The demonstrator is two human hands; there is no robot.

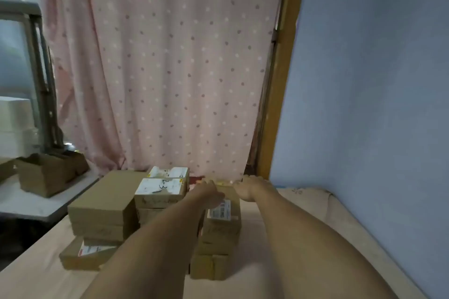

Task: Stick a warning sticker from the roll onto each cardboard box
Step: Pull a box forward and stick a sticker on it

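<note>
Several brown cardboard boxes stand in stacks on a pale surface. My two arms reach forward over them. My left hand and my right hand both lie on the far end of the top box of the right stack, which bears a white shipping label. Something yellow shows between the two hands at the box's far edge; blur hides what it is. Fingers look fairly flat on the box. No sticker roll is plainly visible. The middle stack carries white labels with handwriting.
A taller left stack of plain boxes stands beside a low labelled box. An open carton sits on a white table at left. A pink dotted curtain hangs behind, and a blue wall closes the right side.
</note>
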